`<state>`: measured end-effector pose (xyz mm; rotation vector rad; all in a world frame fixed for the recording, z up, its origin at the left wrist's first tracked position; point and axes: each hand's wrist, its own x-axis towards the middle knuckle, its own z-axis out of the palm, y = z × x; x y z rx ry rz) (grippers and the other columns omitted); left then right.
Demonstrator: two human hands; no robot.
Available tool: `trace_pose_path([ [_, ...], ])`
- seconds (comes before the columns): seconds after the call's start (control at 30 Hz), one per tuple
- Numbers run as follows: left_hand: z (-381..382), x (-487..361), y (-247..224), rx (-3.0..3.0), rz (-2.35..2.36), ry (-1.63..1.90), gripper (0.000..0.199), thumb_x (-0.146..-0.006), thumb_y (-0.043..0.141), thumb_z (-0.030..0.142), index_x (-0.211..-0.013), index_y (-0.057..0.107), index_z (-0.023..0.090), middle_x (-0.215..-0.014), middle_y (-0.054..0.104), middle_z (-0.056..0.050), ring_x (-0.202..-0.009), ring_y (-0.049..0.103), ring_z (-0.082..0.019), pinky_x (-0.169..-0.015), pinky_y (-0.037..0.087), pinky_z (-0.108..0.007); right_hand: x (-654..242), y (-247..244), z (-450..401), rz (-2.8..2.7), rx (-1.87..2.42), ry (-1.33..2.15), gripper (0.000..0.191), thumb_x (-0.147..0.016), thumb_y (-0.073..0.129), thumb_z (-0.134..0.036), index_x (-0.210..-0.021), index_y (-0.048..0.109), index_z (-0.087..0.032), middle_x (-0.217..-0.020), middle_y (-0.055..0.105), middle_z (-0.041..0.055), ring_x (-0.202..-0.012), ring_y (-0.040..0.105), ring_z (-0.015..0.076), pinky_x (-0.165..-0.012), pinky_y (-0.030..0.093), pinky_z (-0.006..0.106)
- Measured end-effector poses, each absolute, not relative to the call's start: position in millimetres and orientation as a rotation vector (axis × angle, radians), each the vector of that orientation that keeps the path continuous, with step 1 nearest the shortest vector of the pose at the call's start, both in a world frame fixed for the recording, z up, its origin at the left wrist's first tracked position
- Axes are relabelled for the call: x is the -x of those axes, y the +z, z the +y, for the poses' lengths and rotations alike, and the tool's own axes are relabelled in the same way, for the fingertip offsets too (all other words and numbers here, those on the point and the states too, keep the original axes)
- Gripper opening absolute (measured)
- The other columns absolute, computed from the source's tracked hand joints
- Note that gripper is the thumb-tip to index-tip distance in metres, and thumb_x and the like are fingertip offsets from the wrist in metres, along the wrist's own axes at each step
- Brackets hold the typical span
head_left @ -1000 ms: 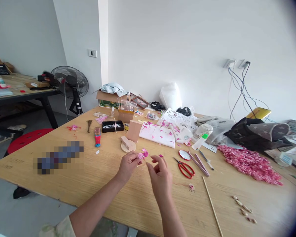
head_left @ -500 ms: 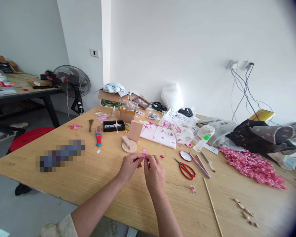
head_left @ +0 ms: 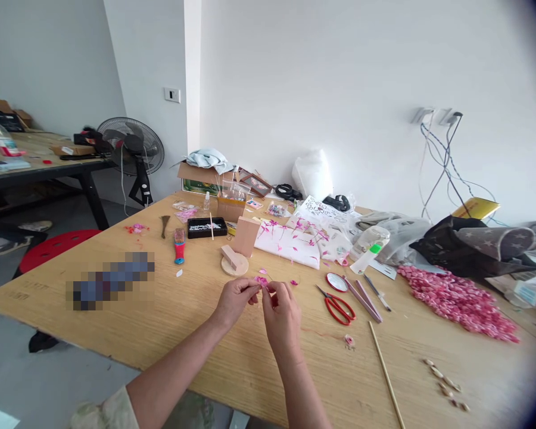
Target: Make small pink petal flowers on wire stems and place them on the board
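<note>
Head view shows your left hand (head_left: 233, 302) and right hand (head_left: 283, 319) pinching a pink flower (head_left: 261, 280) between their fingertips, over the wooden table (head_left: 196, 357). Just beyond it, slightly left, lies a wooden disc (head_left: 240, 269). Scissors (head_left: 343, 312) rest to the right of your hands, and a heap of pink pieces (head_left: 460, 305) lies farther right. A white wall (head_left: 339, 77) with dangling cables (head_left: 444, 156) stands behind; a fan (head_left: 131, 145) and a red stool (head_left: 56, 247) stand left.

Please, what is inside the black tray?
White pieces lie inside the black tray. A stick crosses in front, hiding a narrow strip; anything beneath the pieces is covered.
</note>
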<state>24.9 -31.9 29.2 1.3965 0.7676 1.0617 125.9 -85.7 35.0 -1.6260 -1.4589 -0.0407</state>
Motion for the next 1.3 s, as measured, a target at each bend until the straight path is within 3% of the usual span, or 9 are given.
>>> trace_pose_path([
  [0.17, -30.1, -23.6, 28.5, -1.508, 0.829, 1.144, 0.016, -0.072, 0.053, 0.024, -0.066, 0.063, 0.013, -0.053, 0.047, 0.003, -0.051, 0.044, -0.008, -0.049, 0.037, -0.019, -129.6, 23.2, -84.7, -1.226, 1.562, 0.298, 0.021, -0.071, 0.051, -0.029, -0.089, 0.053, -0.018, -0.093, 0.057, 0.0071, -0.077, 0.054, 0.0162, -0.056, 0.04, 0.024],
  [0.23, -30.4, -23.1, 29.3, -1.588, 0.853, 1.157, 0.015, -0.072, 0.052, 0.022, -0.065, 0.062, 0.013, -0.054, 0.047, 0.003, -0.051, 0.045, -0.008, -0.05, 0.037, -0.019, -129.7, 17.0, -82.9, -1.166, 1.494, 0.583, 0.026, -0.07, 0.051, -0.031, -0.092, 0.053, -0.017, -0.091, 0.06, 0.0072, -0.073, 0.057, 0.0162, -0.053, 0.041, 0.023],
  [0.3, -30.4, -22.5, 29.8, -1.697, 0.87, 1.172, 0.016, -0.073, 0.05, 0.02, -0.065, 0.062, 0.014, -0.054, 0.047, 0.003, -0.052, 0.046, -0.009, -0.052, 0.038, -0.019, -128.8, 13.7, -83.3, -1.142, 1.485, 0.751, 0.025, -0.072, 0.048, -0.033, -0.089, 0.053, -0.016, -0.073, 0.062, 0.0041, -0.058, 0.056, 0.0144, -0.046, 0.038, 0.022],
  [0.4, -28.1, -21.2, 29.3, -1.847, 0.899, 1.181, 0.017, -0.075, 0.048, 0.019, -0.071, 0.063, 0.014, -0.057, 0.048, 0.002, -0.054, 0.047, -0.009, -0.052, 0.038, -0.02, -126.6, 17.2, -91.0, -1.305, 1.659, 0.552, 0.022, -0.079, 0.04, -0.032, -0.075, 0.055, -0.016, -0.055, 0.057, 0.0004, -0.048, 0.052, 0.0125, -0.046, 0.033, 0.021],
  [0.53, -21.2, -20.4, 27.2, -2.067, 0.964, 1.125, 0.02, -0.078, 0.045, 0.019, -0.073, 0.064, 0.015, -0.061, 0.051, 0.0, -0.059, 0.049, -0.011, -0.056, 0.038, -0.021, -120.5, 31.6, -106.9, -1.681, 1.962, 0.101, 0.027, -0.084, 0.032, -0.024, -0.071, 0.055, -0.018, -0.062, 0.061, 0.0033, -0.055, 0.055, 0.0138, -0.048, 0.027, 0.022],
  [0.73, -15.9, -22.6, 23.0, -2.416, 0.846, 0.944, 0.023, -0.079, 0.041, 0.011, -0.071, 0.061, 0.016, -0.07, 0.055, -0.002, -0.068, 0.05, -0.013, -0.063, 0.039, -0.023, -124.0, 69.1, -104.8, -2.061, 2.119, -0.122, 0.018, -0.078, 0.039, -0.013, -0.076, 0.055, -0.021, -0.065, 0.062, 0.0032, -0.049, 0.053, 0.0126, -0.045, 0.022, 0.022],
  [0.9, -28.3, -25.9, 27.6, -2.442, 0.553, 0.933, 0.023, -0.082, 0.041, 0.017, -0.075, 0.062, 0.017, -0.072, 0.055, -0.003, -0.069, 0.05, -0.014, -0.064, 0.04, -0.024, -164.3, 94.3, -71.9, -2.046, 1.834, 0.107, 0.02, -0.077, 0.041, -0.018, -0.066, 0.057, -0.019, -0.06, 0.058, 0.0008, -0.054, 0.049, 0.0114, -0.05, 0.027, 0.021],
  [1.1, -35.3, -23.6, 37.9, -2.047, 0.634, 1.011, 0.019, -0.078, 0.048, 0.022, -0.074, 0.065, 0.015, -0.06, 0.053, -0.001, -0.051, 0.046, -0.01, -0.05, 0.038, -0.021, -188.3, 40.6, -55.8, -1.603, 1.526, 0.685, 0.022, -0.073, 0.043, -0.029, -0.058, 0.052, -0.015, -0.048, 0.04, -0.0051, -0.048, 0.035, 0.0079, -0.047, 0.028, 0.019],
  [1.3, -17.3, -17.7, 40.6, -2.002, 0.904, 1.057, 0.018, -0.074, 0.048, 0.014, -0.061, 0.061, 0.014, -0.053, 0.048, 0.002, -0.051, 0.047, -0.009, -0.051, 0.037, -0.02, -164.9, 9.2, -83.4, -1.7, 1.627, 0.516, 0.023, -0.078, 0.038, -0.025, -0.062, 0.051, -0.016, -0.051, 0.043, -0.0042, -0.05, 0.039, 0.0084, -0.048, 0.028, 0.018],
])
